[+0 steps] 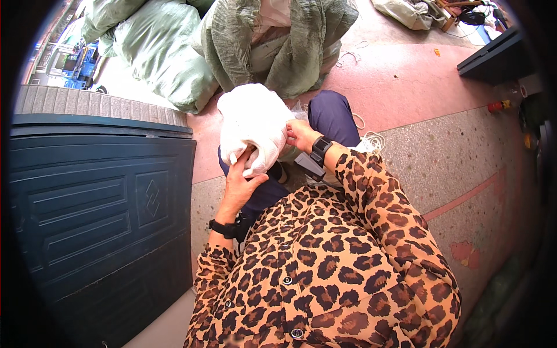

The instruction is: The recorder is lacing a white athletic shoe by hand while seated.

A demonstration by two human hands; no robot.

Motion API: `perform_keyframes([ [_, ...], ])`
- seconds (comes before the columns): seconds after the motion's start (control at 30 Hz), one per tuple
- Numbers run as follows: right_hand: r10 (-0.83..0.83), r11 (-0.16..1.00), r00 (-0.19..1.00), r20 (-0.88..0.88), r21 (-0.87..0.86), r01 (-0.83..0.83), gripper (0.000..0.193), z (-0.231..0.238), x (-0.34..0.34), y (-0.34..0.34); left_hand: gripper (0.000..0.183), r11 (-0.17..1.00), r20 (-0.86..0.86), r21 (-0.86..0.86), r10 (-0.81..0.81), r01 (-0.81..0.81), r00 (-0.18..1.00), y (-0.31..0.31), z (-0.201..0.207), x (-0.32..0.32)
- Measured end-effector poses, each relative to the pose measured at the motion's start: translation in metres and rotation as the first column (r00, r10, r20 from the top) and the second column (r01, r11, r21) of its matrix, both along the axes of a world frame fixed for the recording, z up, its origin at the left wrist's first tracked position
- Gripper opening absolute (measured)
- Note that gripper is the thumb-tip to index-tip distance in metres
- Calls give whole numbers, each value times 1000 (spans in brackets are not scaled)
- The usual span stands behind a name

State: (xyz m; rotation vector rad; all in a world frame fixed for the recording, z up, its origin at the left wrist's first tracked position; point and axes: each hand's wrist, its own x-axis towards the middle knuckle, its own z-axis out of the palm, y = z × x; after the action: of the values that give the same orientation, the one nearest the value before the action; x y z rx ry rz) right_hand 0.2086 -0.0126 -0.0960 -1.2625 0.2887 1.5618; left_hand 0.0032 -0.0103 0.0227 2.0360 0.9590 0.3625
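A bulky white cloth bundle [250, 113] rests over my lap, rounded on top with a folded opening at its near end. My left hand [237, 187] grips that near end, its fingers tucked into the fold and the thumb outside. At the bundle's right side, my right hand [302, 136] has its bent fingers on the cloth; their tips are partly hidden against it. Both wrists wear black straps, and a grey device hangs below the right one. My knee in dark blue trousers [335, 116] shows just right of the bundle.
Big green woven sacks [162, 49] stand ahead, one open sack [284, 46] directly beyond the bundle. To my left is a dark blue panelled door [104, 203]. White cord [373, 141] lies by my right knee. A dark object [493, 58] juts in at far right.
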Motion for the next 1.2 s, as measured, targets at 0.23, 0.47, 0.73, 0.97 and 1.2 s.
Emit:
perform_keyframes([
  [0.23,39,987,987,-156,158,-15,18,4,18,0,65,917,72,-398,51,-18,996,26,9,-7],
  [0.47,277,926,958,-77,287,-245,15,58,31,16,50,847,126,-531,117,-33,985,62,46,-15],
  [0.73,514,704,849,123,505,-500,30,155,17,74,39,929,291,-335,262,-159,920,85,106,-57],
  [0.97,501,298,728,467,697,-653,34,203,-19,110,41,881,525,-300,473,-367,708,43,122,-95],
  [1.2,463,240,582,669,538,-808,40,193,-44,156,41,862,601,-273,499,-427,624,53,76,-68],
])
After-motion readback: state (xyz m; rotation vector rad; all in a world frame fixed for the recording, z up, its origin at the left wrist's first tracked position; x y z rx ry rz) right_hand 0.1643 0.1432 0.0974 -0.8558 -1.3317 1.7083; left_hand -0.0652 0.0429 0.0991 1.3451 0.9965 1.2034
